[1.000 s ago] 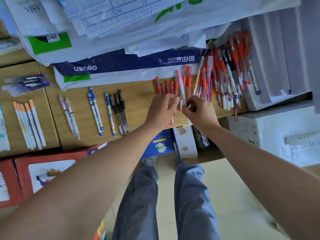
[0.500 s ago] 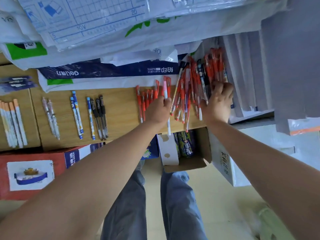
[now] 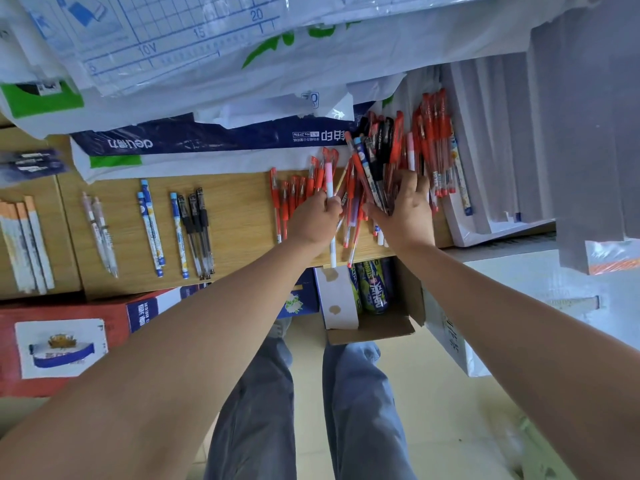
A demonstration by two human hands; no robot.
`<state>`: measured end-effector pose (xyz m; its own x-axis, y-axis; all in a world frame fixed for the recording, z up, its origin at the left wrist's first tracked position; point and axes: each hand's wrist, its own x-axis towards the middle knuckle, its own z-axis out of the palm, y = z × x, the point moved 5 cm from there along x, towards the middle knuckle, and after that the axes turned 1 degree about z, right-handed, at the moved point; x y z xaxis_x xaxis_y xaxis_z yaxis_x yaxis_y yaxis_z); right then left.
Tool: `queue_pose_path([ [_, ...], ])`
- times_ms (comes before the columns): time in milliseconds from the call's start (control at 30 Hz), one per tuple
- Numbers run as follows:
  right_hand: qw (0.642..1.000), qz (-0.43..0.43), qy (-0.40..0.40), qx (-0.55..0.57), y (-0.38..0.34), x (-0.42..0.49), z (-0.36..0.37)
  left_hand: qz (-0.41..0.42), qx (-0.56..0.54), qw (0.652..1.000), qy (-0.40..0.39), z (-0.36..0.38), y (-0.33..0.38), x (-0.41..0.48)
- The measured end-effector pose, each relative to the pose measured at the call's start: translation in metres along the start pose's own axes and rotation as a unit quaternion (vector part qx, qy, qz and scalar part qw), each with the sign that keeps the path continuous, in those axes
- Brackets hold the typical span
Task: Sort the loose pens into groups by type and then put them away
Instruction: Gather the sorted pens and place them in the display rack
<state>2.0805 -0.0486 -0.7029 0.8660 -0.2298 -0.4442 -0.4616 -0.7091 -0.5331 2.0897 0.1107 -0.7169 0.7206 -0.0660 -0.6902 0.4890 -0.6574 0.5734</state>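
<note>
Both hands at the loose pens on the counter (image 3: 239,209)
The left hand (image 3: 317,220) grips a pink-and-white pen (image 3: 329,174), held upright over the near edge beside a row of red pens (image 3: 284,202). The right hand (image 3: 405,209) lies on the mixed pile of pens (image 3: 433,147) at the right, fingers dug in; I cannot tell whether it holds any. Black pens (image 3: 195,230) lie grouped at the left.

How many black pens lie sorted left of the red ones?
3, side by side right of a blue-capped pen: left black pen, middle, right. The mixed pile holds more, partly hidden.
</note>
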Motion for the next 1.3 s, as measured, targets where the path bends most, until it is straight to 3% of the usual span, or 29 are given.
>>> queue_pose_path([
  [167, 0.997, -0.025, 0.071, 0.019, 0.009, -0.006, -0.012, -0.005, -0.010, 1.000, -0.010, -0.003, 0.002, -0.002],
  [633, 0.986, -0.084, 0.050, -0.133, -0.008, -0.008, -0.003, -0.019, -0.042, 0.999, -0.016, -0.011, -0.011, -0.004],
  [833, 0.971, -0.113, 0.007, -0.211, -0.018, -0.009, 0.009, -0.020, -0.039, 0.999, -0.023, -0.009, -0.015, -0.001],
  [1000, 0.980, -0.076, -0.007, -0.185, -0.016, -0.006, 0.015, -0.026, -0.051, 0.998, -0.027, -0.011, -0.019, -0.001],
  [1133, 0.999, -0.041, -0.014, -0.031, -0.011, -0.005, 0.013, -0.020, -0.034, 0.999, -0.033, -0.010, -0.019, 0.000],
  [1300, 0.998, 0.018, 0.059, 0.014, 0.013, -0.002, -0.021, 0.002, -0.023, 0.999, -0.034, -0.004, -0.012, 0.000],
])
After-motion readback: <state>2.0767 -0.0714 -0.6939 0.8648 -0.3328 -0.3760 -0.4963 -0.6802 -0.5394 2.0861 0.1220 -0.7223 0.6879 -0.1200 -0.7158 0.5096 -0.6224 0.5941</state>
